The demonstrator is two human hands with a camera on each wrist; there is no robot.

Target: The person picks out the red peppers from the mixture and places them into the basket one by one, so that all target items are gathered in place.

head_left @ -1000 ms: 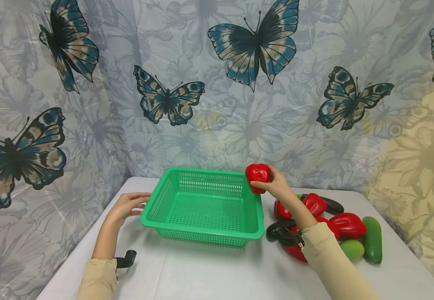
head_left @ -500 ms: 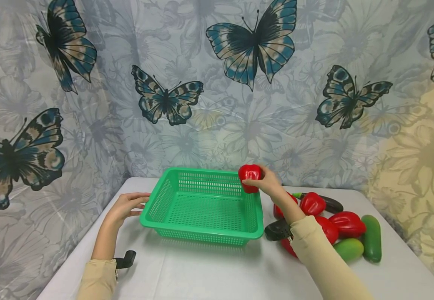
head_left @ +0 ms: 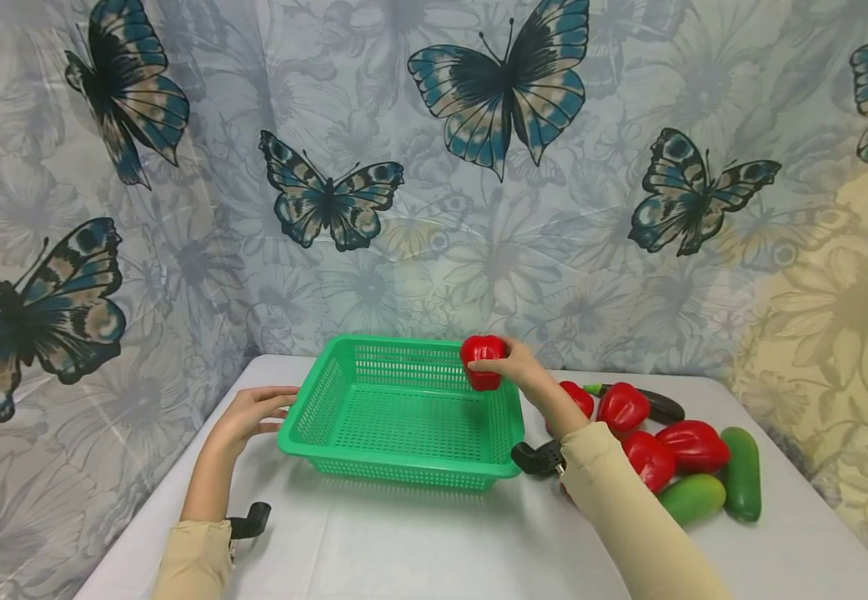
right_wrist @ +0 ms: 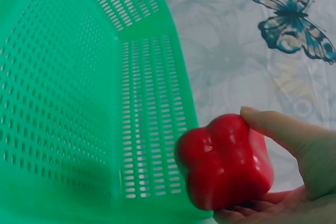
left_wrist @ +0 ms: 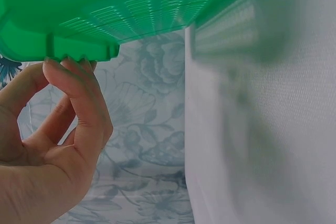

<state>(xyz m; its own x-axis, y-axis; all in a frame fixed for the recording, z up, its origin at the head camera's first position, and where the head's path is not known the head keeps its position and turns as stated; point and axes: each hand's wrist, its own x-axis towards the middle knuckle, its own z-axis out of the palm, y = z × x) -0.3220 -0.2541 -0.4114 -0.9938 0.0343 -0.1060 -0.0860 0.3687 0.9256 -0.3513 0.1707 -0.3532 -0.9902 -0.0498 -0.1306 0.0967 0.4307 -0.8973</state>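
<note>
My right hand [head_left: 518, 365] holds a red bell pepper [head_left: 482, 363] over the back right corner of a green plastic basket [head_left: 403, 477]. In the right wrist view the thumb lies along one side of the lobed pepper [right_wrist: 226, 163], and the other fingers are partly hidden beneath it. At the basket's left side is my left hand [head_left: 249, 412], its fingers lightly bent. The left wrist view has those fingertips [left_wrist: 65, 66] touching the outer edge of the basket rim [left_wrist: 79, 48]. No vegetables show inside the basket.
Right of the basket lie several red peppers [head_left: 692, 445], a dark eggplant [head_left: 664, 407], a green cucumber [head_left: 741, 475] and a green mango-like fruit [head_left: 694, 498]. A white cloth [head_left: 373, 542] covers the table. Butterfly-patterned fabric [head_left: 449, 275] hangs behind.
The right hand has carried the red bell pepper leftward, from the basket's right rim to over its back right corner. My left hand stays at the left rim.
</note>
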